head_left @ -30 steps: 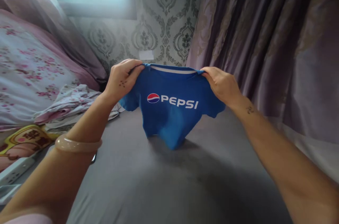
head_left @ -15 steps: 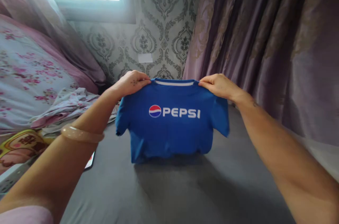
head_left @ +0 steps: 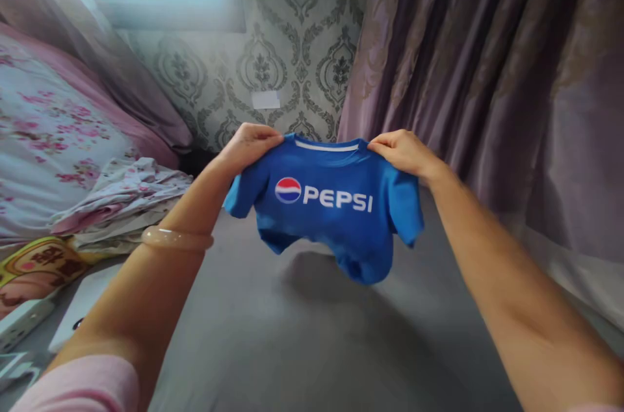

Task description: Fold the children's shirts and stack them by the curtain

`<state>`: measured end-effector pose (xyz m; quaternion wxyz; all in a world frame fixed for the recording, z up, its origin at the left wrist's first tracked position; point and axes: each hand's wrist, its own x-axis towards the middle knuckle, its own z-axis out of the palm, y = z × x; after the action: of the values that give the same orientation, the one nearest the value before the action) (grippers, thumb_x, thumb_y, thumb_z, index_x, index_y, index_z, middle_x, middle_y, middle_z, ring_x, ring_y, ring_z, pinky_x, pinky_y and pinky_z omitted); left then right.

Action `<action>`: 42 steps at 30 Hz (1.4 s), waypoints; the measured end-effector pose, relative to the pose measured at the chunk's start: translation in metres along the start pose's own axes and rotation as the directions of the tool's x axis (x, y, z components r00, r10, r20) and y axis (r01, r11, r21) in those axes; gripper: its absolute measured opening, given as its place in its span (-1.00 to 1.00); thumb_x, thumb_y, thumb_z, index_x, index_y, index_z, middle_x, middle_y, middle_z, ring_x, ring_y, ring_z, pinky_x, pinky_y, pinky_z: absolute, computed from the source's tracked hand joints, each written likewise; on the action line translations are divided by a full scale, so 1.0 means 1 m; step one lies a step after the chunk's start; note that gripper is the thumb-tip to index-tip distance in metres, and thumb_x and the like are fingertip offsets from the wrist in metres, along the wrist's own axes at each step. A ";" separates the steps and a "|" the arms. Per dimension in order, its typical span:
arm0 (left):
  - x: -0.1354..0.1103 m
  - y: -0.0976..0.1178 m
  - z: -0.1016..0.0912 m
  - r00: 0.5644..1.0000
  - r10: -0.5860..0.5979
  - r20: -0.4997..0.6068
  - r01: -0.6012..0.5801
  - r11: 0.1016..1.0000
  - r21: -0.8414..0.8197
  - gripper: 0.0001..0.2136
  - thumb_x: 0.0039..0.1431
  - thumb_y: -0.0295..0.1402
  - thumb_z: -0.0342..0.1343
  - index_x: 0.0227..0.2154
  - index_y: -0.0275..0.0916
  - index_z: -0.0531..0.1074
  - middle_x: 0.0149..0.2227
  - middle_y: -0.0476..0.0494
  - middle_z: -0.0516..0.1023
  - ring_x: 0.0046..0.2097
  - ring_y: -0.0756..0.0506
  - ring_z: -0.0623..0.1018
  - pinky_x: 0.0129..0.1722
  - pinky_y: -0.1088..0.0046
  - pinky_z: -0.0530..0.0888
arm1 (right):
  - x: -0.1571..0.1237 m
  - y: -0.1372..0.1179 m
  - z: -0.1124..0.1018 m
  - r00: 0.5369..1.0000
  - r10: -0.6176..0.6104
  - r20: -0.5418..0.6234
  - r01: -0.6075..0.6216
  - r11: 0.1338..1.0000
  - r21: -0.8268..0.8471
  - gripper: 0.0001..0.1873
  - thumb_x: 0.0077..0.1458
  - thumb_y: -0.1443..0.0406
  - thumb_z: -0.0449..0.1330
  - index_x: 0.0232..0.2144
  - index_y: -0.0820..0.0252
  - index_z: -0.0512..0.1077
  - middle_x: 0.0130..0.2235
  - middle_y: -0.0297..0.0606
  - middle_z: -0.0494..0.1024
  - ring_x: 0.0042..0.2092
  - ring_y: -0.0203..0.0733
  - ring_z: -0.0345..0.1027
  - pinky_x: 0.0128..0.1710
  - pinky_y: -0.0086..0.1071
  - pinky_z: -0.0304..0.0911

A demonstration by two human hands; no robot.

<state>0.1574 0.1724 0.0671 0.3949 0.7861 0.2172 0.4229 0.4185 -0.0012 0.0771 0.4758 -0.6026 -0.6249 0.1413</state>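
Note:
A blue T-shirt (head_left: 331, 223) with a white PEPSI print and a round red, white and blue logo hangs stretched between my hands. My left hand (head_left: 251, 144) is closed in a pinch on the shoulder beside the collar. On the other side of the collar, my right hand (head_left: 403, 152) pinches the opposite shoulder. The shirt's lower part billows away from me, its hem raised above the grey sheet (head_left: 273, 347) and casting a shadow there. A pale bangle (head_left: 178, 238) circles my left forearm.
Crumpled clothes (head_left: 121, 197) lie at the left against floral bedding (head_left: 43, 119). Nearer me are a yellow printed item (head_left: 43, 262), a white power strip (head_left: 24, 324) and a flat white object (head_left: 80, 301). Purple curtains (head_left: 468, 74) hang at the right, before a patterned wall (head_left: 302, 41).
The shirt's lower half has swung up and away, its hem now wavy and lifted. Both hands keep their hold at the shoulders. My left forearm has shifted slightly right.

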 end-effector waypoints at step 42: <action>-0.081 0.045 -0.028 0.598 0.792 -0.118 -0.220 0.304 0.927 -0.71 0.20 -0.22 0.04 -0.06 -0.08 0.51 -0.36 -0.08 0.50 -0.23 -0.09 0.52 -0.17 0.41 0.41 | -0.080 -0.047 -0.008 0.825 -0.514 -0.234 0.185 0.638 -0.747 -0.66 0.27 0.04 0.03 -0.06 -0.04 0.48 -0.12 -0.30 0.59 -0.15 -0.06 0.48 -0.15 -0.28 0.30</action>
<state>0.0901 0.1030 0.0719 -0.2907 0.7302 0.2200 0.5779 0.3811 -0.0866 0.0826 0.3562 -0.6145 -0.6178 -0.3373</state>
